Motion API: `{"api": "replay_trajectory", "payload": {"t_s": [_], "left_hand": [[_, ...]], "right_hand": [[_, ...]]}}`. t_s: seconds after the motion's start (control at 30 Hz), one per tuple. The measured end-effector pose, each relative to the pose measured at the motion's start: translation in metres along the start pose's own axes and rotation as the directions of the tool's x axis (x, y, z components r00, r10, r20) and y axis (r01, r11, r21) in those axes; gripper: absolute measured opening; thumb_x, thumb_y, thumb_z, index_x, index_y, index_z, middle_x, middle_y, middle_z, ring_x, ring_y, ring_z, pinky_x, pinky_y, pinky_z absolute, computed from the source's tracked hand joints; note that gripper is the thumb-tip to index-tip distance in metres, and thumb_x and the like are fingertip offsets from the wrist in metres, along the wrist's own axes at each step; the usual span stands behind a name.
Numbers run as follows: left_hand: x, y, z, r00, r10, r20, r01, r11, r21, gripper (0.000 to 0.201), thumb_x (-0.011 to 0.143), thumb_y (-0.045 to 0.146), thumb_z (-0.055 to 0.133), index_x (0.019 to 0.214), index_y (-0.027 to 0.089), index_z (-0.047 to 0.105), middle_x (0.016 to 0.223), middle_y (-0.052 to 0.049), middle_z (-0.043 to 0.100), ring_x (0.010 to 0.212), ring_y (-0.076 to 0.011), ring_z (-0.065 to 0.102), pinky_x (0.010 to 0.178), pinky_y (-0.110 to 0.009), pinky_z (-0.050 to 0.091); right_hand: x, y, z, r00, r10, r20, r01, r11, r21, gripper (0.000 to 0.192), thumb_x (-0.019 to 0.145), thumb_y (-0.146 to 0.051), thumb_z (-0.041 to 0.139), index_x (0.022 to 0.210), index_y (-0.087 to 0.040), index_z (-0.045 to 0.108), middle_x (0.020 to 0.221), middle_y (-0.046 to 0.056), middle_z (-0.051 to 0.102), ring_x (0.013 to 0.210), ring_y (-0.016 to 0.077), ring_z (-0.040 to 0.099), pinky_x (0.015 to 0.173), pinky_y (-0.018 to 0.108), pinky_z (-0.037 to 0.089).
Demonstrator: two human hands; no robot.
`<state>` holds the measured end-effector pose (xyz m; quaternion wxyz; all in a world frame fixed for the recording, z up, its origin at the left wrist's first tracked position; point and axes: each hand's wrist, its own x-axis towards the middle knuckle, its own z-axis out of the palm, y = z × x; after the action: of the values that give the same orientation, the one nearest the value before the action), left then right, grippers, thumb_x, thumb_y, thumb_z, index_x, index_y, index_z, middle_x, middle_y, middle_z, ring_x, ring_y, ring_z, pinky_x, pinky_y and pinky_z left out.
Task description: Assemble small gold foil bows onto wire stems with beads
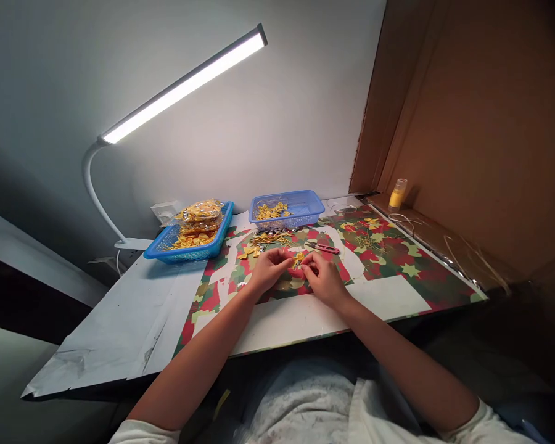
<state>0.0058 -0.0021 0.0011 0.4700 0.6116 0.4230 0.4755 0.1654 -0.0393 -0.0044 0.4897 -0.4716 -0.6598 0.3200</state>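
Note:
Over the patterned table cover, my left hand (269, 270) and my right hand (324, 279) meet with fingertips pinched. Between them is a small yellow bow (299, 257), gripped from both sides; its lower part is partly covered by the fingers. Just beyond my right hand lie thread snips (324, 247) with a pinkish-red handle. Loose yellow bows (250, 252) lie beyond my left hand, close to a bunch of thin golden strands (277, 238). Small dark, shiny round pieces (277, 231) form a row behind the strands.
A blue basket (185, 254) at the left holds yellow pieces and filled clear bags. Another blue basket (305, 217) at the back holds yellow bows. More bows (372, 222) lie at the right, near a yellow-filled bottle (398, 194). A lit lamp (185, 86) arches above; cardboard (481, 123) borders the right.

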Motion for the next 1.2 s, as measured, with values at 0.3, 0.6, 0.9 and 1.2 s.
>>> {"api": "replay_trajectory", "payload": {"t_s": [0.3, 0.6, 0.9, 1.2], "left_hand": [[-0.0021, 0.0014, 0.0040, 1.000, 0.018, 0.014, -0.018, 1.000, -0.005, 0.035, 0.061, 0.043, 0.076, 0.063, 0.015, 0.055, 0.056, 0.003, 0.057, 0.050, -0.0073, 0.048, 0.048, -0.020, 0.036], [-0.0026, 0.0007, 0.0054, 1.000, 0.029, 0.000, -0.029, 0.999, 0.018, 0.035, 0.060, 0.043, 0.077, 0.062, 0.015, 0.056, 0.057, 0.002, 0.058, 0.051, -0.0081, 0.050, 0.049, -0.020, 0.038], [-0.0036, 0.0044, 0.0071, 1.000, -0.002, -0.011, 0.002, 1.000, 0.001, 0.035, 0.057, 0.042, 0.080, 0.062, 0.015, 0.057, 0.055, 0.002, 0.058, 0.049, -0.0077, 0.049, 0.047, -0.019, 0.036], [-0.0026, 0.0025, 0.0078, 0.998, 0.013, -0.063, -0.014, 1.000, -0.011, 0.034, 0.058, 0.042, 0.079, 0.061, 0.015, 0.058, 0.056, 0.002, 0.058, 0.050, -0.0080, 0.049, 0.047, -0.020, 0.037]], "right_hand": [[0.0014, -0.0005, 0.0007, 1.000, 0.000, -0.024, 0.000, 1.000, -0.013, 0.008, 0.081, -0.026, 0.046, 0.074, -0.022, 0.047, 0.058, -0.001, 0.060, 0.053, 0.0159, 0.056, 0.055, 0.027, 0.040], [0.0029, 0.0013, 0.0023, 1.000, 0.008, -0.027, -0.010, 0.999, -0.044, 0.007, 0.080, -0.024, 0.046, 0.072, -0.022, 0.046, 0.054, -0.002, 0.058, 0.052, 0.0169, 0.056, 0.054, 0.027, 0.040], [0.0014, -0.0015, 0.0041, 0.995, -0.046, -0.088, 0.042, 0.998, -0.055, 0.007, 0.081, -0.023, 0.046, 0.074, -0.022, 0.048, 0.058, -0.001, 0.061, 0.055, 0.0162, 0.058, 0.055, 0.026, 0.041], [0.0026, -0.0010, 0.0041, 0.997, -0.002, -0.072, -0.003, 0.998, -0.070, 0.013, 0.081, -0.026, 0.051, 0.070, -0.022, 0.046, 0.057, 0.001, 0.066, 0.051, 0.0162, 0.060, 0.055, 0.026, 0.042]]}}
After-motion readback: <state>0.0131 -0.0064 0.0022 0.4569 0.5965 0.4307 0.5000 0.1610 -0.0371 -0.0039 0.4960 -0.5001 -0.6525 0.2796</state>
